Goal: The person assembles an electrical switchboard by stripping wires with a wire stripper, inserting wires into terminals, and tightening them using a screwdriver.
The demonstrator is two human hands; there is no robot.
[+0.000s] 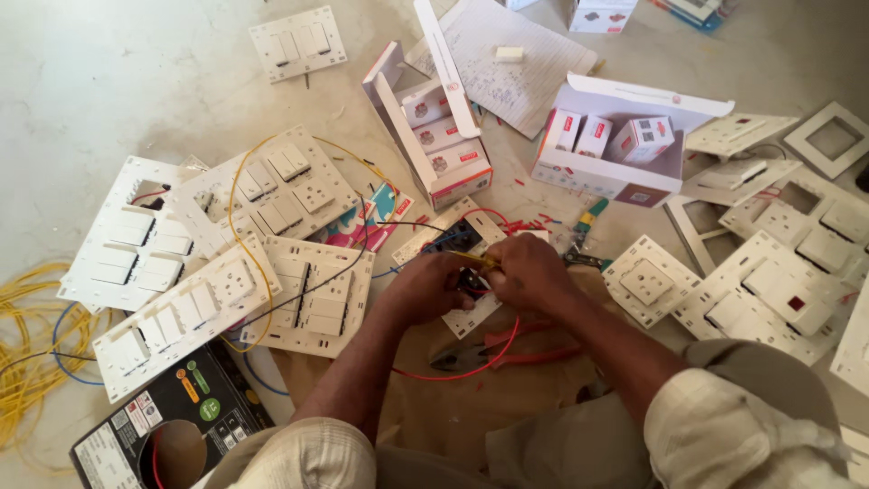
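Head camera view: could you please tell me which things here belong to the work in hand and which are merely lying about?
In hand:
- left hand and right hand, both on the switch plate
- yellow wire between them
- red wire looping from the plate

Lying about:
- red-handled pliers
- finished switch panels
- open cartons of boxed switches
- yellow cable coil
- lined paper

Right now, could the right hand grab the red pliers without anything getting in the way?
Probably yes. The red pliers lie just below the right hand in open view, only a loop of red wire crossing them; but that hand is busy at the switch plate.
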